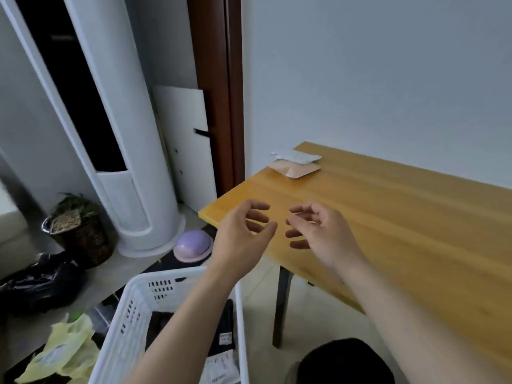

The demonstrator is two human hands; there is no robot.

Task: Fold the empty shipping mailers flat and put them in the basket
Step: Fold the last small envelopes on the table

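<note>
Two flat mailers lie stacked at the far left corner of the wooden table (401, 217): a pink one (295, 169) underneath and a grey-white one (297, 156) on top of its far edge. The white plastic basket (133, 309) stands on the floor left of the table, with dark and white folded mailers (221, 336) inside. My left hand (243, 231) and my right hand (318, 228) hover side by side above the table's near left corner. Their fingers are loosely curled and both hold nothing.
A tall white tower appliance (124, 162) stands at left beside a wicker pot with a plant (77, 228). A purple dome-shaped object (192, 245), a black bag (38, 284) and a crumpled yellow bag (66, 350) lie on the floor near the basket.
</note>
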